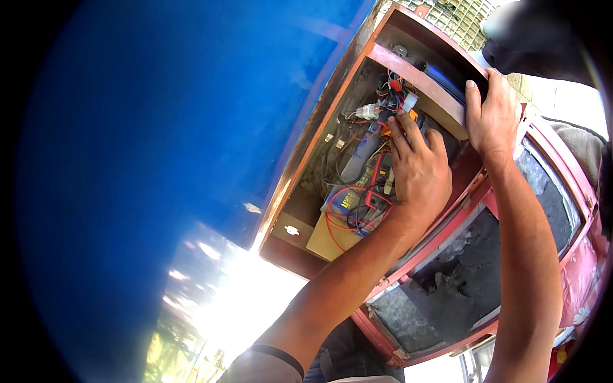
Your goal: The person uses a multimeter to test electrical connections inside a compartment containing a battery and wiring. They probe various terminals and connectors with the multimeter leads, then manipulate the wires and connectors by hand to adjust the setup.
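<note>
My left hand (420, 169) reaches into an open red metal compartment (421, 73). Its curled fingers press among tangled wires and an orange part (414, 115); whatever they pinch is hidden beneath the fingertips. Close to them are a white plug connector (368, 112) and a pale blue connector (410, 102). Below lies a dark battery-like block (348, 199) with a blue and yellow label, crossed by a looped red wire (328, 217). My right hand (497, 115) grips the compartment's outer rim, its thumb on the inner side and its fingers over the edge.
A large blue panel (191, 115) borders the compartment on the left. On the right hangs a lid (456, 281) with a pink frame and worn dark lining. Flowered pink material (580, 287) shows beyond it. Wire mesh (456, 22) and a dark, blurred shape (536, 38) stand at the top.
</note>
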The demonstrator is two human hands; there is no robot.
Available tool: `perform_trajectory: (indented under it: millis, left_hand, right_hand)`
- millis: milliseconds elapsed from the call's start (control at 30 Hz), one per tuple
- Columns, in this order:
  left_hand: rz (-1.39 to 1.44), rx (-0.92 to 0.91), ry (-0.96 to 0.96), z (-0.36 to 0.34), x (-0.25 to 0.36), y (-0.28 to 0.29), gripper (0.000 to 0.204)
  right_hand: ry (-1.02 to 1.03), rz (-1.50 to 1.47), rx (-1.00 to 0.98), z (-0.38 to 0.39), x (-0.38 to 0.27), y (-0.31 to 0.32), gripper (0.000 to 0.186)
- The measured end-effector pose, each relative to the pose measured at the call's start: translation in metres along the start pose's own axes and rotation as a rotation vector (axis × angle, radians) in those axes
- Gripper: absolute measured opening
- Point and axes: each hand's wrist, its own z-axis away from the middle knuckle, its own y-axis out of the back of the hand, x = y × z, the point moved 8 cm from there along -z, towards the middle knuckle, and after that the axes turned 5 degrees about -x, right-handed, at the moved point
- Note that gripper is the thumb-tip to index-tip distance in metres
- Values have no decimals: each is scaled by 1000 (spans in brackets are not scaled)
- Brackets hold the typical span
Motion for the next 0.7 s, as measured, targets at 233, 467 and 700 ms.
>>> perform_trajectory:
  millis: [233, 467, 700]
  left_hand:
    - [-18, 1, 1, -1, -1, -2, 54]
    - [-14, -30, -2, -1, -3, -4, 49]
    - [-41, -18, -2, 0, -1, -3, 43]
  right_hand:
    - [7, -10, -2, -1, -1, 0, 52]
    - [5, -8, 3, 0, -1, 1, 51]
    - [-4, -15, -3, 0, 0, 0, 51]
